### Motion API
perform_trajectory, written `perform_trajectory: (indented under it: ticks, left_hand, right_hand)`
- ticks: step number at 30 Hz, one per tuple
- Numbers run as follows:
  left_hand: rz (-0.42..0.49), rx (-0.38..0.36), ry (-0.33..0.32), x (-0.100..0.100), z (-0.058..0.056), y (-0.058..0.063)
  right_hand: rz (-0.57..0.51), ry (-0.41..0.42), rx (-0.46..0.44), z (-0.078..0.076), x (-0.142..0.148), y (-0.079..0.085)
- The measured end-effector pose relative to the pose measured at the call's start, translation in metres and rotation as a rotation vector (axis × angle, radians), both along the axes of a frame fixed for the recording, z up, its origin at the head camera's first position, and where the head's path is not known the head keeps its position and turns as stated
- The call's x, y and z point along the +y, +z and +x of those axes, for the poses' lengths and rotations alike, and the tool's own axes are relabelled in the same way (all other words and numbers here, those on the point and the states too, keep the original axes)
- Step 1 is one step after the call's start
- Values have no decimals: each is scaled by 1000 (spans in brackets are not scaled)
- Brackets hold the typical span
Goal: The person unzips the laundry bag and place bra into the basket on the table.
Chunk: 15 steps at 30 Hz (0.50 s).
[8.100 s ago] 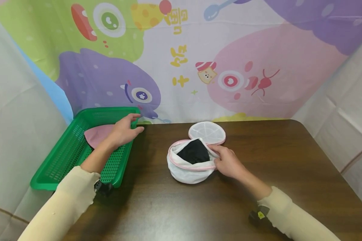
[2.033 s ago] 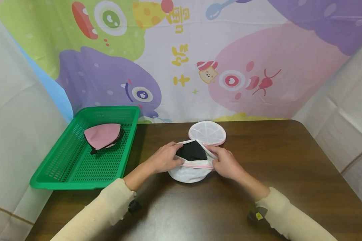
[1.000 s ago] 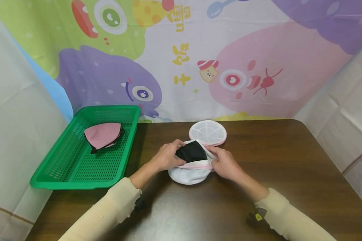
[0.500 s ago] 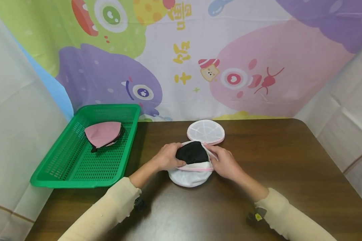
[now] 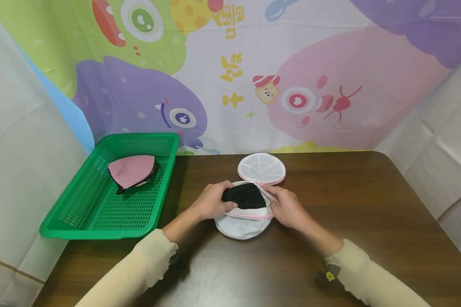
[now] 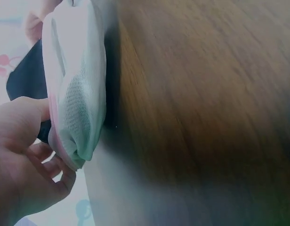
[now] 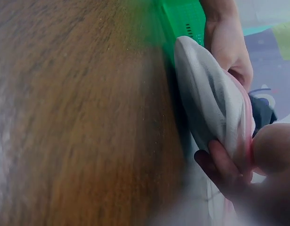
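A round white mesh laundry bag [image 5: 243,228] with pink zipper trim sits on the table, its lid [image 5: 262,169] folded back behind it. Inside lies a folded black cloth [image 5: 247,196], standing a little above the rim. My left hand [image 5: 212,201] holds the bag at its left side. In the left wrist view its thumb [image 6: 34,107] is at the pink rim beside the cloth, with the other fingers curled lower down. My right hand [image 5: 290,208] grips the right rim; in the right wrist view its fingers [image 7: 222,162] lie outside the mesh. Part of the cloth is hidden inside.
At left stands a green plastic basket [image 5: 100,234] with a folded pink item [image 5: 132,171] with dark trim in it. A printed cloth backdrop [image 5: 230,123] hangs along the table's [image 5: 353,192] back edge.
My left hand was over the basket and has come right to the bag. The black cloth's peak has sunk lower in the bag. My right hand has kept its grip on the rim.
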<state>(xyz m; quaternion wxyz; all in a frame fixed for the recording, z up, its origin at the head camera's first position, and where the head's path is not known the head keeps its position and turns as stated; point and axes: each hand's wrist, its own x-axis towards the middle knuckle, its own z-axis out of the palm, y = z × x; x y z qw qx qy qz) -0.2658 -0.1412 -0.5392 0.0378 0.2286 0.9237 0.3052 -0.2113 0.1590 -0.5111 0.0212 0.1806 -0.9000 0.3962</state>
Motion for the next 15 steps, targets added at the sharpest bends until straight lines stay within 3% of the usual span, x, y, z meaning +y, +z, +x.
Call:
perform_trajectory:
  ticks: [5,7,10,12,13,15]
  left_hand:
    - [114,59,-19,-8,-4,-5]
    - [137,70,-17,-6,10,17]
    - [181,110,-11,-8,22,34]
    - [191,91,13,-7,31,50]
    - [200,77,26,-8,27,44]
    - [205,95,31,-10,24,39]
  right_hand:
    - [8,-12,-57,19,-8,38]
    - [8,-5,-29,14,-4,28]
    - [7,-7,24,0,5,1]
    - [7,-9,51,-10,12,-18]
    - [5,-2,43,-6,12,-13]
    - [10,-10,44,-10,15,-21]
